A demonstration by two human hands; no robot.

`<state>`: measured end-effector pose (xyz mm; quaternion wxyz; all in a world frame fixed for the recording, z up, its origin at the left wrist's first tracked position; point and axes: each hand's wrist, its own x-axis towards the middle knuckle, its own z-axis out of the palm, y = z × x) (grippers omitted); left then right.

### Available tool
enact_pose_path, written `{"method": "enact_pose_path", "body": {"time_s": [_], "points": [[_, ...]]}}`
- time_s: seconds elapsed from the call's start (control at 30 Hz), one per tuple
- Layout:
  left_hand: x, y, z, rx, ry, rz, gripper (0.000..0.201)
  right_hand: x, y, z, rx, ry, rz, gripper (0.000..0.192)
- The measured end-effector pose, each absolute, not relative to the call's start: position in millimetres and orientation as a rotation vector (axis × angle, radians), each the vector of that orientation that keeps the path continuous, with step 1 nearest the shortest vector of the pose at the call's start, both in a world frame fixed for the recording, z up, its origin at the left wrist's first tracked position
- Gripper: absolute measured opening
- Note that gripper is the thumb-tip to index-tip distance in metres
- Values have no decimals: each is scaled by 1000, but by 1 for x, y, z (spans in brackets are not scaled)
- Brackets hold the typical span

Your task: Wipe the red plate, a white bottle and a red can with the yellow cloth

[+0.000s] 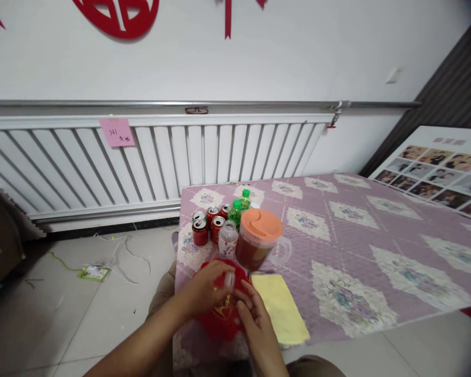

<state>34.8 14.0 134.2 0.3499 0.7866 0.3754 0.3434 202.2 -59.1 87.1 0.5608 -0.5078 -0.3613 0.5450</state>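
My left hand (209, 285) is closed on a small clear cup (230, 280), slightly blurred, held between thumb and fingers. Close by on the right, my right hand (257, 317) has its fingers curved and apart, and I see nothing between them. Both hands are over a red tray (212, 322) with a gold pattern. Just behind the tray stands an uncapped clear bottle (228, 242) with a printed label. Beside it is a clear pitcher (253, 251) of brown liquid with an orange lid (261, 225).
Several opened red cans (200, 234) and two green-capped bottles (235, 210) are grouped behind the clear bottle. A yellow cloth (280, 309) lies right of the tray on the patterned tablecloth (337, 251). A white radiator (220, 152) runs along the wall; a photo board (435, 167) leans at right.
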Motion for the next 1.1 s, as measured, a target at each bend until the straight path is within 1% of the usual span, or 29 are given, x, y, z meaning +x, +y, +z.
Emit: {"method": "enact_pose_path", "body": {"time_s": [0.1, 0.13, 0.17, 0.3, 0.37, 0.5, 0.7, 0.87, 0.97, 1.1], "points": [[27, 56, 155, 2051, 1150, 1036, 40, 207, -63, 87, -1179, -841, 1317, 59], [25, 72, 162, 2075, 1201, 1048, 44, 209, -64, 85, -1174, -843, 1323, 59], [24, 88, 168, 2113, 1241, 1035, 46, 210, -66, 83, -1168, -847, 1327, 59], [29, 136, 190, 2323, 1263, 940, 45, 215, -77, 71, -1151, -918, 1366, 53], [35, 149, 198, 2469, 1229, 771, 45, 217, -83, 67, -1155, -959, 1364, 51], [47, 157, 212, 2630, 1232, 437, 47, 217, -90, 61, -1176, -1017, 1361, 49], [57, 158, 222, 2695, 1242, 162, 45, 217, -94, 56, -1185, -1061, 1371, 46], [61, 159, 222, 2705, 1259, 55, 44, 215, -95, 54, -1174, -1091, 1390, 44], [62, 162, 220, 2699, 1264, 52, 44, 214, -96, 51, -1168, -1089, 1401, 45], [65, 166, 215, 2723, 1215, 55, 40, 212, -96, 48, -1154, -1098, 1416, 45]]}}
